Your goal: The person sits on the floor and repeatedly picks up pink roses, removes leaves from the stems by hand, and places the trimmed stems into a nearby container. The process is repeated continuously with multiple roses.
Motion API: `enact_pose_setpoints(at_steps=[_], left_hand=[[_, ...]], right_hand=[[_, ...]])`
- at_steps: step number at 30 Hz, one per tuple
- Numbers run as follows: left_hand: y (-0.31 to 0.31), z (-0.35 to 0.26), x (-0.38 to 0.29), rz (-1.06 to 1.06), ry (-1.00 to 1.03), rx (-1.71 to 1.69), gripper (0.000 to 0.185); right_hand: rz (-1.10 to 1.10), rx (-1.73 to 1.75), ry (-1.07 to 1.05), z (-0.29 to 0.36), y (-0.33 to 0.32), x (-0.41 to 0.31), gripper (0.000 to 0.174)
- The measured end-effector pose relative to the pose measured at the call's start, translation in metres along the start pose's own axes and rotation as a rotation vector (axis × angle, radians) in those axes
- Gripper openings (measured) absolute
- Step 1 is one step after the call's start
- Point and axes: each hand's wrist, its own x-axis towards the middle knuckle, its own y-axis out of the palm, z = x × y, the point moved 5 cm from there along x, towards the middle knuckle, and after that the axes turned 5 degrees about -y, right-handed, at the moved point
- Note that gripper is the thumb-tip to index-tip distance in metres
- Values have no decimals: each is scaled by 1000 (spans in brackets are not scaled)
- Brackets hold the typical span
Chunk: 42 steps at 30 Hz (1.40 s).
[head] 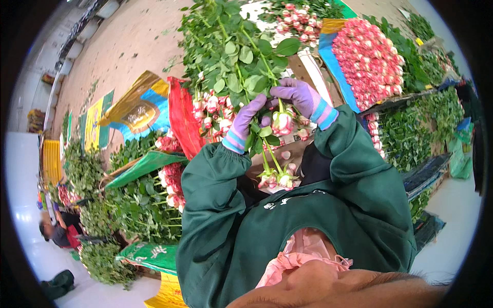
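Both hands wear purple gloves with blue and pink striped cuffs. My left hand (pixel 246 117) is closed around leafy rose stems, and two pink-and-white roses (pixel 285 181) hang heads-down beneath it. My right hand (pixel 300 96) pinches the stem of another pink-edged white rose (pixel 283 123), whose head points towards me. The two hands nearly meet, and their lower fingers are partly hidden by leaves and blooms. Beyond them lies a thick pile of leafy rose stems (pixel 215 50). More pink-and-white rose heads (pixel 212 104) lie just left of my left hand.
To the right, a large bundle of pink roses (pixel 369 63) rests against a blue-and-yellow wrap. A red woven sheet (pixel 185 115) and a green one (pixel 146 169) stand at left among further rose bundles (pixel 142 204). A co-worker (pixel 61 231) is at far left.
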Motion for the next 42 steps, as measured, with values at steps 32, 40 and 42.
enact_pose_setpoints(at_steps=[32,40,42], left_hand=[[-27,-31,-14,257,294,-335,37],[-32,-31,-21,307,452,-108,39],[-31,-36,-26,274,626,132,43]], right_hand=[[160,-1326,-1234,71,103,-71,36],[305,-1284,-1291,76,106,-51,35],[279,-1242,-1297,75,103,-50,31]])
